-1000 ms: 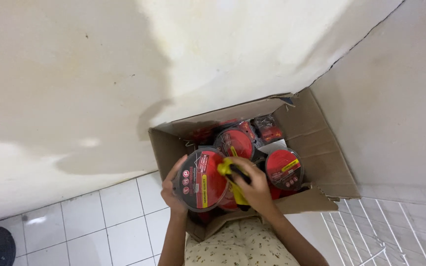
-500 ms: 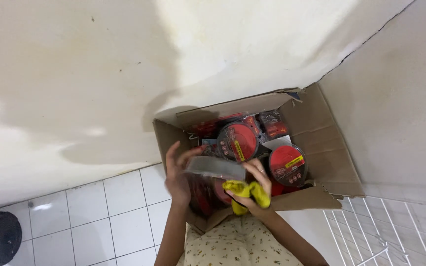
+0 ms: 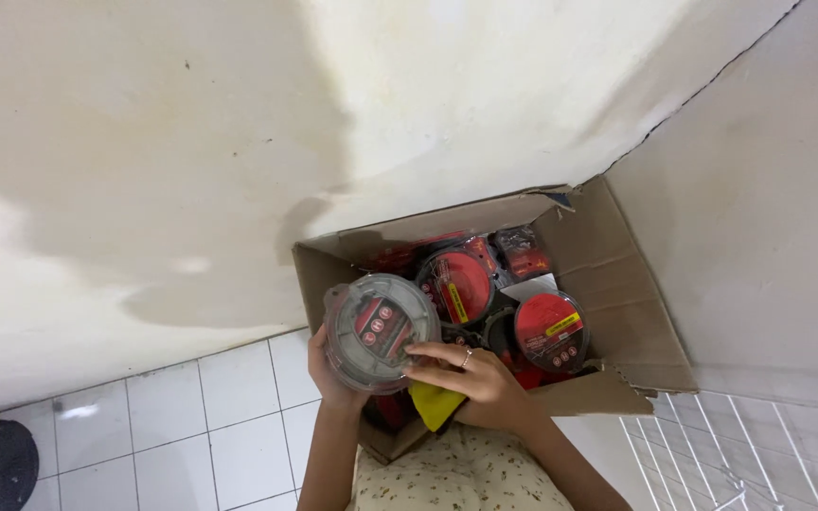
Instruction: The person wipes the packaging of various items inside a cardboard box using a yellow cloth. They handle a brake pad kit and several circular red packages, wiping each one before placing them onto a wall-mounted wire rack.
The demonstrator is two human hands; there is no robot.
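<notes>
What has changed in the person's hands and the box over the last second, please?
The round package was turned over: its red face, seen a second ago, now faces away, showing the clear back. The left hand still grips its edge, while the right hand keeps the yellow cloth. The cardboard box and its other packages stayed put.

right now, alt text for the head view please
Both hands hold a round clear plastic pack over an open cardboard box of similar red packs; the right hand also holds a yellow cloth.
</notes>
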